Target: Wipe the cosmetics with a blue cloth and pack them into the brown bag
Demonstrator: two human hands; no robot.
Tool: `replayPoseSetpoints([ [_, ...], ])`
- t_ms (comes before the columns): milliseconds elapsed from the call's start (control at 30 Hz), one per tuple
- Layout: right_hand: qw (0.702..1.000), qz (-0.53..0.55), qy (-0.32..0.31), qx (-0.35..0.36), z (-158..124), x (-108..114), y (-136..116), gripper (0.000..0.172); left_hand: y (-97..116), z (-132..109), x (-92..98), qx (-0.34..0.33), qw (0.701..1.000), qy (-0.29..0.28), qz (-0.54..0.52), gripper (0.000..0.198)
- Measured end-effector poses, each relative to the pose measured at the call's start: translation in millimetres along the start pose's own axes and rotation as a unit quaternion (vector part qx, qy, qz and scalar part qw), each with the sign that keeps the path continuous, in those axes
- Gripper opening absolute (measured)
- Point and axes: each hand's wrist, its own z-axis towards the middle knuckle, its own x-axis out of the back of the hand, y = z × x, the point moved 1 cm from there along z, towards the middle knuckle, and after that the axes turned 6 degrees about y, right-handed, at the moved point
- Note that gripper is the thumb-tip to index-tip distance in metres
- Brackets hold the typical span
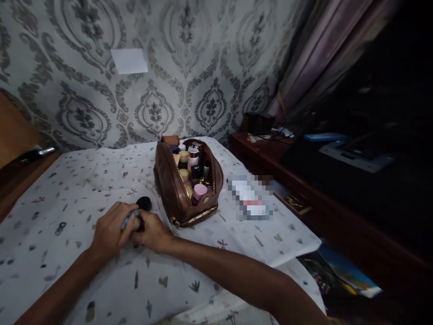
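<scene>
Both my hands meet over the white patterned cloth in front of me. My left hand is closed round a small blue-and-yellow item that I cannot make out clearly. My right hand is pinched on the same item from the other side. A round black lid or compact lies just beyond my fingers. To the right of it stands an open brown leather cosmetic bag packed with several small bottles and jars.
A flat blurred-out item lies right of the bag. A dark wooden side table with clutter runs along the right. Patterned wallpaper backs the table. A curtain hangs at the upper right. A wooden surface sits far left.
</scene>
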Motion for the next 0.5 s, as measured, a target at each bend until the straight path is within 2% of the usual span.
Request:
replayPoseSetpoints([
  [200,0.994,-0.104,0.014,0.000,-2,0,-2,0.034,-5,-12,2.6,0.048,0.999,-0.024,0.012,0.021],
  [400,0.983,-0.166,0.037,0.064,-6,-1,-4,0.035,-3,-13,3.8,0.094,0.995,-0.045,0.000,0.024],
  [500,0.982,-0.167,0.056,0.066,-8,-1,-4,0.033,-3,-12,3.6,0.132,0.989,-0.067,-0.003,0.031],
])
